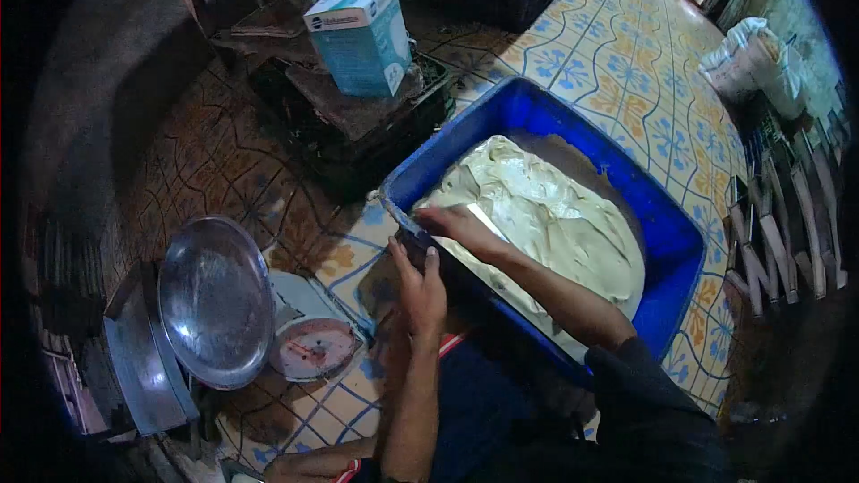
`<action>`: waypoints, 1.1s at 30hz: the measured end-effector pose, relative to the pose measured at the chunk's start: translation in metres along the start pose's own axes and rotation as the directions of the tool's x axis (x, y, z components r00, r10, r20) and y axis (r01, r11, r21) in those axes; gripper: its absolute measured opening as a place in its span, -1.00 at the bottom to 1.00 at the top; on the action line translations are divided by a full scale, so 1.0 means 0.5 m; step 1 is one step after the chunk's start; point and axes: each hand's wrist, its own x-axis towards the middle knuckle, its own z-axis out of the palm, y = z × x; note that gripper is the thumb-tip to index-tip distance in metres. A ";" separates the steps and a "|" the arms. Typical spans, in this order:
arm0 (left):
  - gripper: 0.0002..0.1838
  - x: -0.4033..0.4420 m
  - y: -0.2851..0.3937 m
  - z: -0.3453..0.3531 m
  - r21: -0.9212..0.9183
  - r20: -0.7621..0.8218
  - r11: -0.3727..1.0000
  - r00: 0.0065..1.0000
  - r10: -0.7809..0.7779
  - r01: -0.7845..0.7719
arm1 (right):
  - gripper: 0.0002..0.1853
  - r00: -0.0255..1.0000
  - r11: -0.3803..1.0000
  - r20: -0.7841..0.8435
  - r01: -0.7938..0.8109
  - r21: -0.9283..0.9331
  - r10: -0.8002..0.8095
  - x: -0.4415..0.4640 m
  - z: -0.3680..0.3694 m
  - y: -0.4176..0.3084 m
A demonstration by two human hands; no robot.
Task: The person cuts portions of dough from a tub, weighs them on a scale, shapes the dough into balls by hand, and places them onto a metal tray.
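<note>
A blue plastic tub (pixel 687 255) holds a large pale cream-coloured mass (pixel 546 224), soft and dough-like, with a folded, glossy surface. My right hand (pixel 455 225) reaches over the near side into the tub, at its left end. Its fingers are curled and partly blurred around a flat white scraper-like piece (pixel 486 220), which lies against the mass. My left hand (pixel 419 291) is outside the tub by its near left corner. Its fingers are stretched out toward the rim, and it holds nothing.
A dial scale (pixel 315 347) with a large metal pan (pixel 216 300) stands on the patterned tile floor (pixel 617 63) at left. Behind, a teal-and-white box (pixel 362 40) rests on a dark crate (pixel 322 156). Sacks (pixel 756 63) and stacked metal pieces (pixel 787 224) line the right side.
</note>
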 end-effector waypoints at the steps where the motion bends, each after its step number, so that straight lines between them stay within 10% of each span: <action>1: -0.29 -0.002 0.010 0.010 0.091 0.005 0.994 0.998 -0.060 0.059 | -0.39 0.995 0.983 -0.071 0.084 0.164 -0.073 0.024 -0.002 0.038; 4: -0.38 -0.024 0.061 0.058 0.313 -0.018 0.897 0.947 -0.322 0.311 | -0.40 0.961 0.966 -0.233 0.190 0.173 -0.148 0.079 0.006 0.090; 6: -0.46 -0.003 -0.035 0.101 0.117 -0.173 0.990 0.983 -0.057 0.078 | -0.42 0.982 0.979 0.166 -0.120 0.166 0.092 0.103 0.013 0.086; 10: -0.53 -0.002 -0.070 0.153 -0.120 -0.445 0.987 0.894 0.038 -0.102 | -0.40 0.984 0.949 0.154 0.033 0.313 -0.085 0.075 0.012 0.107; 11: -0.52 -0.003 -0.049 0.147 -0.096 -0.436 0.990 0.898 0.054 -0.106 | -0.37 0.958 0.888 0.072 0.228 0.400 -0.278 0.057 0.005 0.100; 12: -0.52 -0.005 -0.042 0.147 -0.098 -0.459 0.989 0.887 0.055 -0.112 | -0.33 0.964 0.619 0.158 0.009 0.785 -0.215 0.051 -0.003 0.082; 14: -0.52 -0.015 -0.034 0.139 -0.109 -0.423 0.994 0.906 -0.016 -0.033 | -0.27 0.904 0.178 0.204 -0.146 0.973 -0.376 0.031 -0.040 0.050; 17: -0.55 -0.085 -0.019 0.060 0.104 -0.385 0.994 0.921 0.056 -0.017 | -0.25 0.829 0.016 0.215 -0.241 0.970 -0.516 0.004 -0.025 -0.035; 19: -0.55 -0.154 0.049 -0.062 -0.052 -0.464 0.938 0.840 0.282 -0.344 | -0.26 0.797 0.213 0.284 -0.198 0.957 -0.533 -0.021 0.029 -0.087; 22: -0.52 -0.185 0.084 -0.310 0.140 -0.854 0.880 0.394 0.339 -0.454 | -0.32 0.713 0.537 0.400 -0.039 0.842 -0.576 -0.065 0.147 -0.232; 24: -0.52 -0.140 0.181 -0.409 0.084 -0.959 0.940 0.231 0.167 -0.332 | -0.41 0.579 0.893 0.734 0.442 0.082 -0.354 -0.092 0.232 -0.372; 25: -0.54 -0.108 0.187 -0.451 0.004 -0.983 0.940 0.170 0.065 -0.341 | -0.42 0.529 0.799 0.809 0.588 -0.130 -0.257 -0.062 0.302 -0.407; 27: -0.55 -0.061 0.103 -0.580 0.080 -0.856 0.964 0.478 0.196 -0.253 | -0.43 0.488 0.605 0.862 0.731 -0.316 -0.139 0.038 0.435 -0.378; 29: -0.61 -0.040 0.068 -0.603 -0.051 -0.879 0.947 0.465 0.108 -0.317 | -0.43 0.515 -0.034 0.807 0.837 -0.547 -0.289 0.182 0.537 -0.289; 30: -0.65 -0.031 0.064 -0.608 -0.174 -0.877 0.915 0.480 0.024 -0.364 | -0.43 0.507 -0.059 0.814 0.838 -0.542 -0.285 0.172 0.554 -0.296; 32: -0.64 -0.022 0.079 -0.612 -0.195 -0.911 0.881 0.413 0.001 -0.430 | -0.38 0.147 -0.138 0.989 0.979 -0.148 -0.015 0.131 0.558 -0.311; 33: -0.62 -0.030 0.088 -0.614 -0.210 -0.933 0.857 0.358 -0.032 -0.470 | -0.35 0.175 -0.051 0.976 0.984 -0.170 0.127 0.113 0.545 -0.347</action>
